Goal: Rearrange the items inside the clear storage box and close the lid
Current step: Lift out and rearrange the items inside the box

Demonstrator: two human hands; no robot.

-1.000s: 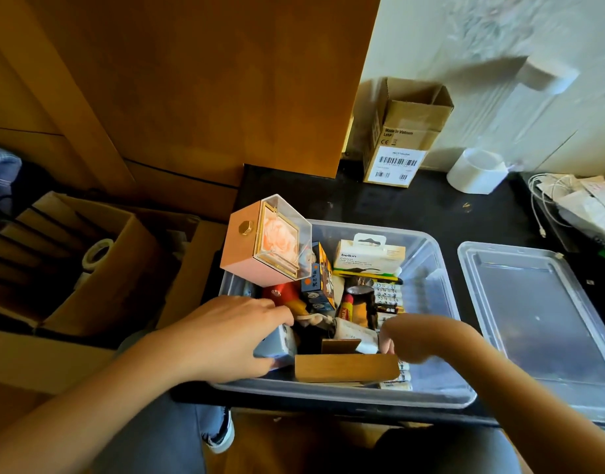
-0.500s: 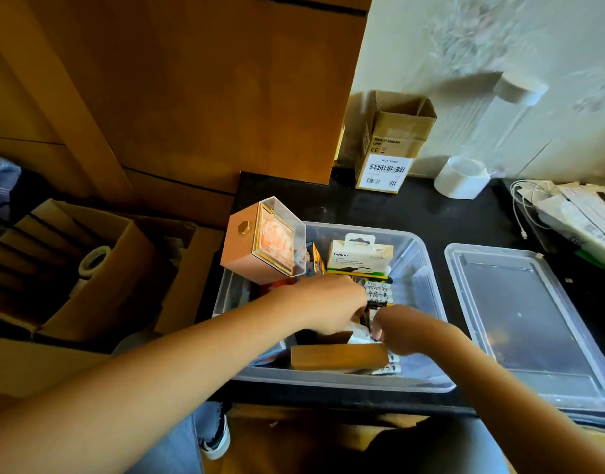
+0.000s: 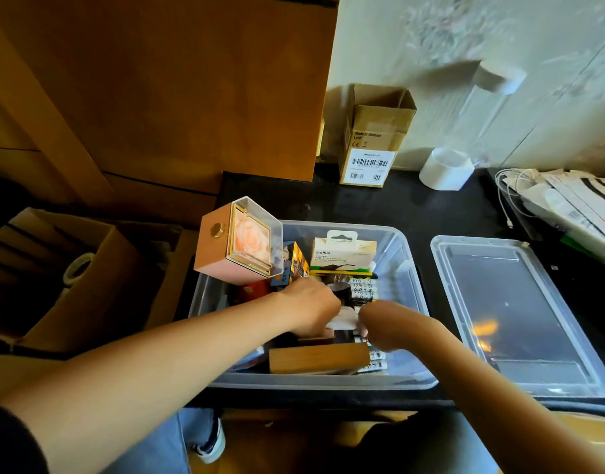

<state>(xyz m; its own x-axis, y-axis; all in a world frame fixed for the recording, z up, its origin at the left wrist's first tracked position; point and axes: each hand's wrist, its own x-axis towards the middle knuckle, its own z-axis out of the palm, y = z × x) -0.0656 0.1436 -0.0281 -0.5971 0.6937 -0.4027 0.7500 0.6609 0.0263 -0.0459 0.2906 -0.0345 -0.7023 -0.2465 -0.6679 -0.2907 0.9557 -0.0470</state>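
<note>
The clear storage box (image 3: 410, 268) stands open on the black tabletop, and its clear lid (image 3: 520, 313) lies flat to the right of it. Both of my hands reach into the box's middle. My left hand (image 3: 311, 306) is curled knuckles-up with its fingertips hidden. My right hand (image 3: 383, 323) pinches a white packet (image 3: 344, 318) that lies between the two hands. A pink gift box holding a rose (image 3: 239, 244) leans tilted over the box's far-left corner. Inside are a white Belkin carton (image 3: 342, 251), batteries (image 3: 362, 289) and, nearest me, a wooden block (image 3: 318, 359).
A small open cardboard carton (image 3: 373, 138) and a white tape roll (image 3: 446, 169) stand by the back wall. Cables and papers (image 3: 568, 203) are piled at the far right. Off the table's left edge sits a big cardboard box (image 3: 79, 268). A wooden panel rises behind.
My left hand has moved from the box's left side to its middle, beside my right hand. Both hands are now deeper among the items. The rose gift box has stayed put.
</note>
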